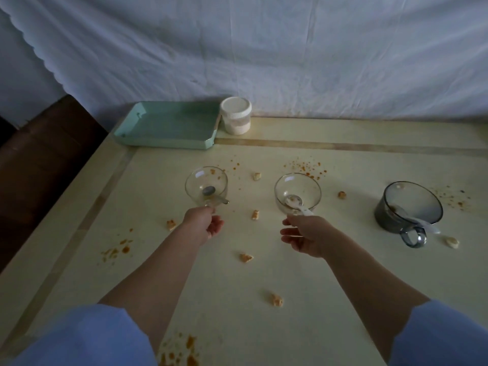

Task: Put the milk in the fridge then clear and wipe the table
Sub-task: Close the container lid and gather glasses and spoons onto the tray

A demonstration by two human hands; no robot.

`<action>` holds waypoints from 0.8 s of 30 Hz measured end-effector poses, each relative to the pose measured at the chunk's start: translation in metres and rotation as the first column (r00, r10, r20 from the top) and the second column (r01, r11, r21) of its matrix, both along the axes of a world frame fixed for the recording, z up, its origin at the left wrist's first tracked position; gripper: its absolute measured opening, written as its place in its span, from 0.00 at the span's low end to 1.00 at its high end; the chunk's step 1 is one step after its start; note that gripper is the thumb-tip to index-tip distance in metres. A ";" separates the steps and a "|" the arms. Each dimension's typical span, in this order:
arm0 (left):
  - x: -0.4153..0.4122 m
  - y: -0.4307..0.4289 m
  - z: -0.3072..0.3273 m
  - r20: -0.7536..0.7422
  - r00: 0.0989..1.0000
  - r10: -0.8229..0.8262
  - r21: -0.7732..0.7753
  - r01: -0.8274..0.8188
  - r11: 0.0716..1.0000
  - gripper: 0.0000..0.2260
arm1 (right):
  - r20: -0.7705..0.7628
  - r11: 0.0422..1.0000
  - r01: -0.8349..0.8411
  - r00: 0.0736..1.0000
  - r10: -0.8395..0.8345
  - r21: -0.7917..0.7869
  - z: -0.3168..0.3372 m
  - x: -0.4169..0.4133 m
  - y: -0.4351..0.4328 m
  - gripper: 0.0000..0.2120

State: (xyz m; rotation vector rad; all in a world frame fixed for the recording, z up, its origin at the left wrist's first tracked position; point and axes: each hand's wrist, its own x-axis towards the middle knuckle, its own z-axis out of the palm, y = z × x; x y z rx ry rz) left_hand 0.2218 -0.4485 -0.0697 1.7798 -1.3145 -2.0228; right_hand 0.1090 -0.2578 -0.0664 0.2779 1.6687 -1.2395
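Note:
Two clear glass bowls stand on the cream table (343,286). The left bowl (196,182) has a metal spoon (211,192) in it, and my left hand (203,224) pinches its near rim. In the right bowl (306,188) lies a white spoon (295,203). My right hand (306,235) is just in front of that bowl with its fingers apart, close under the spoon's handle and holding nothing I can see. A white-lidded jar (235,114) of white powder stands at the back, next to the tray. Bread crumbs (246,257) and orange stains (116,250) are scattered over the table.
A pale green tray (169,125) lies at the back left corner. At the right stands a grey glass mug (408,207) with a handle and a white spoon inside. A white cloth hangs behind the table. A dark brown piece of furniture (39,159) sits beyond the left edge.

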 end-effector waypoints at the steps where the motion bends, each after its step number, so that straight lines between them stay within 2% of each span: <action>1: -0.001 -0.001 -0.002 -0.001 1.000 0.007 0.002 -0.007 1.000 0.07 | -0.012 0.999 0.034 0.999 -0.034 -0.003 -0.002 0.001 -0.002 0.11; 3: 0.000 0.001 -0.002 -0.008 1.000 0.024 -0.009 -0.024 1.000 0.10 | -0.061 0.995 0.104 0.993 -0.104 0.003 -0.004 0.004 -0.005 0.13; 6: 0.007 0.010 0.004 -0.022 0.998 0.063 -0.031 -0.064 0.997 0.10 | -0.119 0.990 0.137 0.984 -0.134 0.017 0.000 0.006 -0.002 0.13; 15: 0.037 0.017 0.073 -0.153 0.980 0.124 -0.111 -0.142 0.984 0.14 | -0.210 1.000 -0.019 0.978 0.015 -0.021 0.058 0.025 -0.016 0.14; 24: 0.032 -0.093 0.122 -0.163 0.973 0.166 -0.209 -0.198 0.958 0.13 | -0.301 0.984 -0.140 0.948 0.101 -0.109 0.115 0.022 -0.120 0.15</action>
